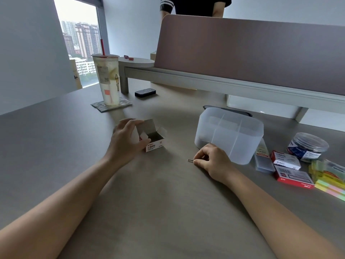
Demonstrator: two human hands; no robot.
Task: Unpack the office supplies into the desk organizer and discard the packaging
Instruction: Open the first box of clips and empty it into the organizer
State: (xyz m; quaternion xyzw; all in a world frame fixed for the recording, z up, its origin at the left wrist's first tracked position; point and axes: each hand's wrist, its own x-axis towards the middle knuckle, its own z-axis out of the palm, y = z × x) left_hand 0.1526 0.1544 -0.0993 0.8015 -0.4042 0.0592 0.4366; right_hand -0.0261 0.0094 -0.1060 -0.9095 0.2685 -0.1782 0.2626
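Left hand [128, 139]: grips open cardboard paper-clip box [154, 140] upright on desk [168, 202], steadying it | Right hand [212, 161]: fingertips pinch stray wire paper clip [190, 160] off the desk, likely for transfer | Translucent plastic organizer [229, 133]: divided, rounded, just beyond the pinch.

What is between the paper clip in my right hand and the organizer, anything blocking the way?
Nothing visible. The right hand pinches the paper clip on the desk just in front of the desk organizer, whose top is open; only bare desk lies between them.
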